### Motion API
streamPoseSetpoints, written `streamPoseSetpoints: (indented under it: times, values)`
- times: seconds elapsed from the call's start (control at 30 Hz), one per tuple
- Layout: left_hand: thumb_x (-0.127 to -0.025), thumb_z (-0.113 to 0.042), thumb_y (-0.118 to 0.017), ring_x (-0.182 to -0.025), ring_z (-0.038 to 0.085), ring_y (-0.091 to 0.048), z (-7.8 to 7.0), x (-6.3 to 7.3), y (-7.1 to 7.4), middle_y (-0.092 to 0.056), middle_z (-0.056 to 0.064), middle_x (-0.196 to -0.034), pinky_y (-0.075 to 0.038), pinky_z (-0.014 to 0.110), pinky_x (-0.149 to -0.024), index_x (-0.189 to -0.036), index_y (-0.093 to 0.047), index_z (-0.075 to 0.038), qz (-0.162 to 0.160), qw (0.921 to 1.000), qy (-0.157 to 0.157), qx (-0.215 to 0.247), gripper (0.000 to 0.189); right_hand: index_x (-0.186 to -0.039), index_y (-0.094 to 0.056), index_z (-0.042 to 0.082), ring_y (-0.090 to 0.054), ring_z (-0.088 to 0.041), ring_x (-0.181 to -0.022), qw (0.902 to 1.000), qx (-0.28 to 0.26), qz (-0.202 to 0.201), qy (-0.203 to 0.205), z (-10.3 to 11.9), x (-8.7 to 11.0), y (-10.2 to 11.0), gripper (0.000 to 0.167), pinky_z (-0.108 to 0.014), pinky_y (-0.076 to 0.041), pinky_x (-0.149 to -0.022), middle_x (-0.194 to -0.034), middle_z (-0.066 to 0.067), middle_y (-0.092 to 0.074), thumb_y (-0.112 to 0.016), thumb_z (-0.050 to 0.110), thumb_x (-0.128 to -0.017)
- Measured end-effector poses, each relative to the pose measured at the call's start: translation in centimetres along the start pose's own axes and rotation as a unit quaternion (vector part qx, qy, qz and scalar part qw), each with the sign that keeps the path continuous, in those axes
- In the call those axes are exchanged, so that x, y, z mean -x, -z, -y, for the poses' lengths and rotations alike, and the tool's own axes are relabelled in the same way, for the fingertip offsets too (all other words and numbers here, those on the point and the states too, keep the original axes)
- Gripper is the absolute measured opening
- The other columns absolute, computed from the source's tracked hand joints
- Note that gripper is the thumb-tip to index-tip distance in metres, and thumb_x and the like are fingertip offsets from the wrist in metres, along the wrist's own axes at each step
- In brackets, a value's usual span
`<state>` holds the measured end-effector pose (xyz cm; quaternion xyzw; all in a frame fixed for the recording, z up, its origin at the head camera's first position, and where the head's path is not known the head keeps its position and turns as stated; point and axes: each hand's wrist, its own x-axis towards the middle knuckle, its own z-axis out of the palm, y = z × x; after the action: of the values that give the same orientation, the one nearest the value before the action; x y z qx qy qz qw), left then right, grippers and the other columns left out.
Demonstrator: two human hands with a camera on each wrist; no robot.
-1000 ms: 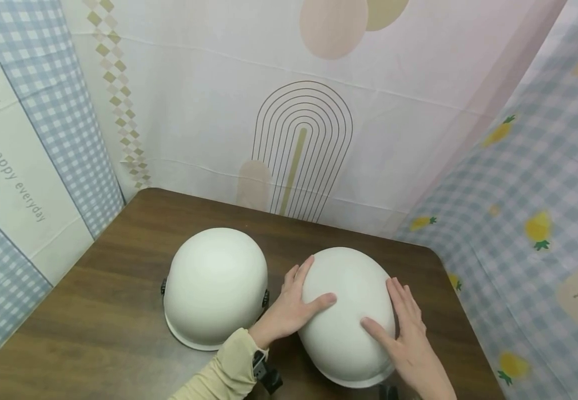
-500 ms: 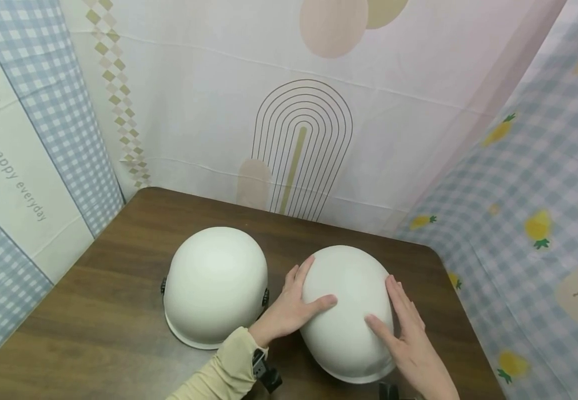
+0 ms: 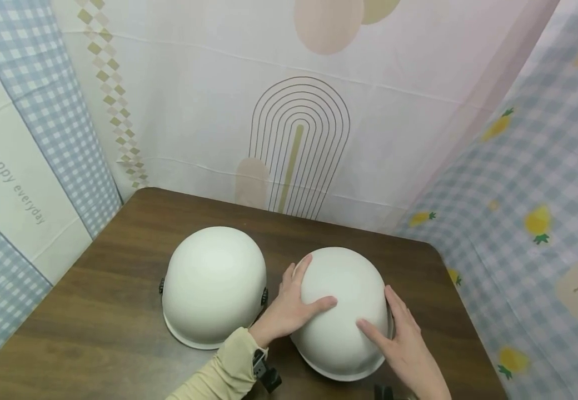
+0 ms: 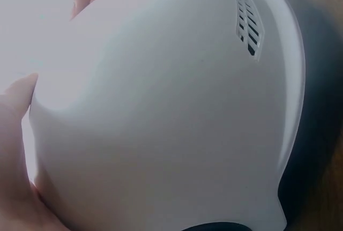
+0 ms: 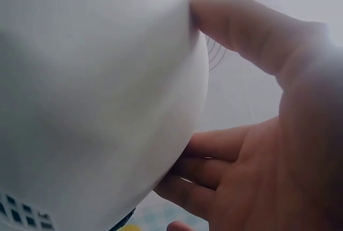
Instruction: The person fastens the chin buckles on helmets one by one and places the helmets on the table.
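Observation:
A white hard-shell helmet sits dome up on the right part of the brown table, with a slatted vent showing in the left wrist view. My left hand holds its left side, thumb on the dome and fingers along the far left. On its right side my right hand grips, the thumb on top and the fingers down the side, as the right wrist view shows. The left fingertips are partly hidden behind the shell. To the left stands a second white helmet, dome up, untouched by the fingers.
The wooden table ends at a patterned white cloth behind. Checked cloths hang at the left and right sides. Black fittings stick out from both sides of the left helmet. A dark device is strapped to my left wrist.
The right helmet has turned a little and its lower rim has shifted left. My right hand has moved slightly left with it. The left helmet stays in place.

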<state>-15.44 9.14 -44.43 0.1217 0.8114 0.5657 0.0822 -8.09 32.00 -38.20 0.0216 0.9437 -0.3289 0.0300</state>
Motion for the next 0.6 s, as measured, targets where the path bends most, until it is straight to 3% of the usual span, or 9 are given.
streamPoseSetpoints:
  times: [0.17, 0.6]
  values:
    - [-0.077, -0.071, -0.065, -0.138, 0.047, -0.022, 0.12, -0.09, 0.11, -0.006, 0.015, -0.159, -0.040, 0.066, -0.088, -0.152, -0.010, -0.049, 0.000, 1.0000, -0.002, 0.003, 0.095, -0.157, -0.008, 0.009, -0.022, -0.051, -0.138, 0.9999, -0.006, -0.007, 0.014, 0.08, -0.11, -0.03, 0.097, -0.069, -0.035, -0.094, -0.159, -0.021, -0.012, -0.060, 0.057, -0.090]
    - [-0.077, -0.071, -0.065, -0.137, 0.048, -0.024, 0.25, -0.10, 0.23, -0.006, 0.015, -0.159, -0.040, 0.066, -0.088, -0.152, -0.010, -0.049, 0.004, 1.0000, 0.001, -0.001, 0.096, -0.157, -0.009, 0.010, -0.029, -0.048, -0.136, 0.9999, -0.013, -0.004, -0.001, 0.43, -0.05, -0.21, 0.097, -0.066, -0.037, -0.095, -0.159, -0.018, -0.013, -0.060, 0.058, -0.090]
